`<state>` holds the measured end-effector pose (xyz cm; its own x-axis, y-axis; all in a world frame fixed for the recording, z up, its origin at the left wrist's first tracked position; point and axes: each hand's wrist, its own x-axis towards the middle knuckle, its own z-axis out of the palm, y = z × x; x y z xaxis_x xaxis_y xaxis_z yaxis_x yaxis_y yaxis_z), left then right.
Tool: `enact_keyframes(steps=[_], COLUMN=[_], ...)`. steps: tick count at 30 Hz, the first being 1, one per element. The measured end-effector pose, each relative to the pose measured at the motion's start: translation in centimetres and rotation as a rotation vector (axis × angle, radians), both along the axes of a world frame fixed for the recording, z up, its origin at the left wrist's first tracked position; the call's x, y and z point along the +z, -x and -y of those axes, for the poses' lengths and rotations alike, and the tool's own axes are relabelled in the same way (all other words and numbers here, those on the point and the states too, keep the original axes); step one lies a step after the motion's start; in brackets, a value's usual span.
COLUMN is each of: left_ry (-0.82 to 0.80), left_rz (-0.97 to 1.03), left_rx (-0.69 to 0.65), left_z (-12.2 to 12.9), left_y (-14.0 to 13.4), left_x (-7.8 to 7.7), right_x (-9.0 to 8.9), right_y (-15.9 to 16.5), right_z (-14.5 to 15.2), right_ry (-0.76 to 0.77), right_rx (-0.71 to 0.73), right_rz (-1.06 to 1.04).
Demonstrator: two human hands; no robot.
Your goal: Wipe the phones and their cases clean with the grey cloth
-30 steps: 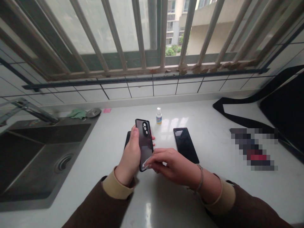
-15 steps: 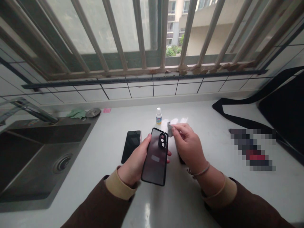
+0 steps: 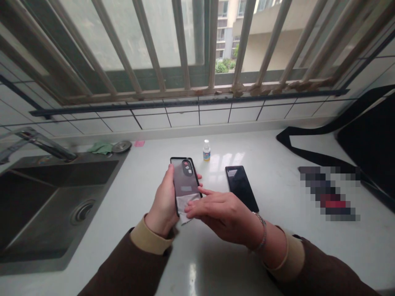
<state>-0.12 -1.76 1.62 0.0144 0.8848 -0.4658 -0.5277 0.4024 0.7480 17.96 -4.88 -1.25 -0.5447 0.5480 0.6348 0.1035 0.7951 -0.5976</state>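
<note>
My left hand is closed around a translucent phone case with a black rim and camera cut-outs near the top. A small grey cloth lies over the lower part of the case. My right hand has its fingertips on this cloth, pressing it against the case. Just beyond the right hand, a dark phone rests screen up on the white counter. Behind the case stands a small white bottle with a blue and yellow label.
At left is a sink with a chrome faucet. A green cloth, a metal drain strainer and a pink piece lie along its back. A black bag with a strap and a blurred-out item are at right.
The case has moved left, now in front of where another phone lay. My right hand has come down and left, bringing the cloth onto the case and uncovering the right-hand phone.
</note>
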Motion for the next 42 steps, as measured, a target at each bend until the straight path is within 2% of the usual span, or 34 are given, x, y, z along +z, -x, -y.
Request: enact_keyframes(steps=[2,7,12,15,18,22,26,28,30,33,37,39,42], left_ry=[-0.014,0.049,0.065,0.051,0.029,0.022,-0.002,-0.031,-0.025,-0.041,-0.239,-0.331,-0.414], left_rz=[0.028,0.094,0.084,0.093,0.104,0.108,0.061,0.035,0.031,0.007,-0.193,-0.283,-0.338], left_rx=[-0.022,-0.131,-0.293,-0.332,-0.286,-0.166,-0.112,-0.098,-0.117,-0.155,-0.247,-0.322,-0.466], left_z=[-0.2,0.0,1.4,1.8,1.5,0.9,0.4,0.3,0.2,0.5,1.2,1.5,1.5], left_y=[0.4,-0.6,-2.1,-2.3,-2.1,-1.7,-0.7,-0.2,0.0,-0.1,-0.2,-0.1,0.2], left_x=[-0.3,-1.4,-1.4,-1.1,-0.8,-0.6,-0.4,-0.2,0.0,-0.1,-0.5,-0.7,-1.0], right_x=[-0.2,-1.5,-2.4,-2.5,-2.2,-1.2,-0.3,0.0,0.2,0.2,-0.3,-0.5,-0.6], right_y=[0.1,-0.2,-0.8,-0.7,-0.4,-0.1,0.0,0.1,0.2,0.0,-1.0,-1.5,-1.7], right_z=[-0.1,-1.1,-1.9,-2.0,-1.7,-1.0,0.0,0.5,0.7,0.3,-1.7,-2.4,-2.7], right_ry=[-0.038,-0.151,-0.132,-0.117,-0.095,-0.056,-0.032,0.011,0.110,0.307,0.485,0.527,0.534], right_rx=[-0.040,-0.257,-0.488,-0.550,-0.502,-0.332,-0.156,-0.061,-0.041,-0.234,-0.629,-0.720,-0.748], right_rz=[0.015,0.178,0.260,0.256,0.208,0.143,0.080,0.022,-0.077,-0.274,-0.488,-0.524,-0.525])
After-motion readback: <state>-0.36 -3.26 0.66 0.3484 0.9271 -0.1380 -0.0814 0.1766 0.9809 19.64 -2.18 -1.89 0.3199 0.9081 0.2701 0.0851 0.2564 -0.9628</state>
